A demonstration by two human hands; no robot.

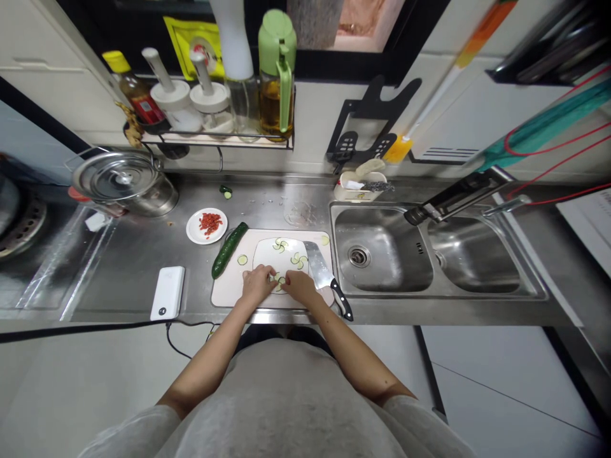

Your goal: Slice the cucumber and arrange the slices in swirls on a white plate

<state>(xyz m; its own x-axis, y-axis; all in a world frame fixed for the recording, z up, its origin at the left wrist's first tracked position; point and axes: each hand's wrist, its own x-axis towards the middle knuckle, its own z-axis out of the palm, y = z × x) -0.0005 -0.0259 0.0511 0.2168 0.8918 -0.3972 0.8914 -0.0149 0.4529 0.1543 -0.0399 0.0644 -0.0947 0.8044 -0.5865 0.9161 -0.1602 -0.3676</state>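
Over the near side of a white square plate (267, 249), my left hand (259, 284) and my right hand (299, 286) work close together. Fingers of both are closed in a pinch at thin cucumber slices (279, 284) lying between them; fingertips partly hide these pieces. Two more groups of curved slices, one at the plate's far edge (280, 245) and one at its right (299, 259), form pinwheel shapes. The plate rests on a pale cutting board (229, 294). A whole cucumber (230, 250) lies along the board's left edge, and a cleaver (319, 265) lies right of the plate.
A small plate (191, 232) of red berries stands behind left, near a cucumber end (226, 191). A white power bank (167, 292) lies left. The double sink (382, 254) is right, a lidded steel pot (143, 191) back left. Bottles line the wall rack (219, 141).
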